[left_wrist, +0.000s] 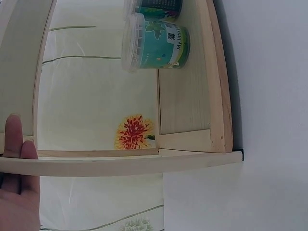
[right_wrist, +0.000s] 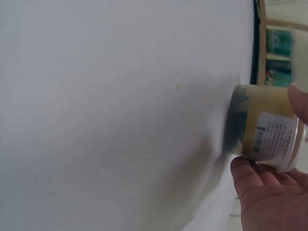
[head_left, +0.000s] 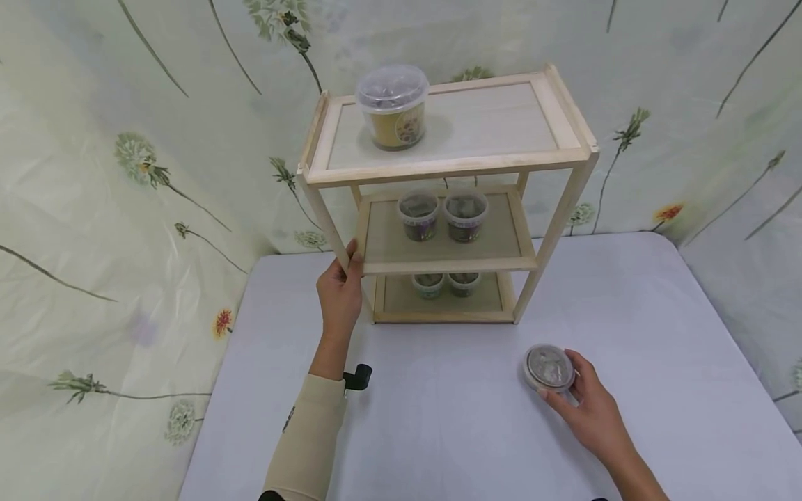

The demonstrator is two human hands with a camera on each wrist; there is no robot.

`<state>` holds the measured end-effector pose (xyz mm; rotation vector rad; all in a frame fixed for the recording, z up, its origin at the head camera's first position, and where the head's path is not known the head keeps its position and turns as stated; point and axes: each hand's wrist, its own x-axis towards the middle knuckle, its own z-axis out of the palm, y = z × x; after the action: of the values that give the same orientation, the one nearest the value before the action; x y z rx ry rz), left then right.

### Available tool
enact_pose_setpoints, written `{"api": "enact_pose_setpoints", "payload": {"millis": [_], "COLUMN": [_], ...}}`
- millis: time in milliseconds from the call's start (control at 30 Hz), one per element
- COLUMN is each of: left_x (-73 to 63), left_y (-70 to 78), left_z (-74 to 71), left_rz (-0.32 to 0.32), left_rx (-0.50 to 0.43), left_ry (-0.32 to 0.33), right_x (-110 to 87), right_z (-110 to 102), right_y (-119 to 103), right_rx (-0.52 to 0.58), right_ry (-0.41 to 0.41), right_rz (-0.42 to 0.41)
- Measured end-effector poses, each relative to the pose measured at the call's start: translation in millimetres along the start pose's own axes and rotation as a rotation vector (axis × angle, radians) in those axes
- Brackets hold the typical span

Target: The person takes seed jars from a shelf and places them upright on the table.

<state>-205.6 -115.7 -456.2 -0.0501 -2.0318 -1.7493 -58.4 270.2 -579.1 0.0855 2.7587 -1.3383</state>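
Note:
A three-tier wooden shelf rack [head_left: 451, 266] stands on the table. My left hand [head_left: 340, 292] grips its left front post beside the middle shelf; in the left wrist view two fingers [left_wrist: 14, 132] show past the post [left_wrist: 120, 166]. At the table's right, my right hand [head_left: 592, 410] holds a round plastic tub [head_left: 548, 367] with a clear lid, thumb on one side and fingers on the other. This tub has a yellow wrap and a white barcode label [right_wrist: 274, 137] in the right wrist view, its base close to the tabletop.
A larger lidded yellow tub [head_left: 395, 111] sits on the top shelf, toward the left. Two small tubs [head_left: 420, 217] stand side by side on the middle shelf. Two teal-labelled tubs [left_wrist: 161, 44] are on the bottom shelf. A flowered curtain [head_left: 188, 139] hangs behind the white table [head_left: 451, 417].

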Motion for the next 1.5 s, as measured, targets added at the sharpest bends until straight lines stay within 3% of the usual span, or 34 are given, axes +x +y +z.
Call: {"api": "enact_pose_setpoints", "payload": {"millis": [267, 600, 800, 1167, 1500], "left_x": [-0.4, -0.1, 0.8, -0.4, -0.9], "left_y": [0.2, 1.3, 3.8, 8.5, 5.2], "left_z": [1.1, 1.7, 2.4, 1.4, 0.2], "left_rz": [-0.010, 0.007, -0.016, -0.013, -0.018], "left_rx": [0.009, 0.016, 0.009, 0.009, -0.006], "left_ry": [0.001, 0.004, 0.003, 0.012, 0.005], "right_x": [-2.1, -4.2, -3.7, -3.8, -3.2], "right_z": [4, 7, 6, 13, 18], "right_y": [6, 13, 17, 18, 22], "right_rx": [0.058, 0.168, 0.242, 0.324, 0.385], "right_ry": [0.049, 0.051, 0.053, 0.121, 0.127], "right_rz": [-0.027, -0.008, 0.010, 0.033, 0.045]}}
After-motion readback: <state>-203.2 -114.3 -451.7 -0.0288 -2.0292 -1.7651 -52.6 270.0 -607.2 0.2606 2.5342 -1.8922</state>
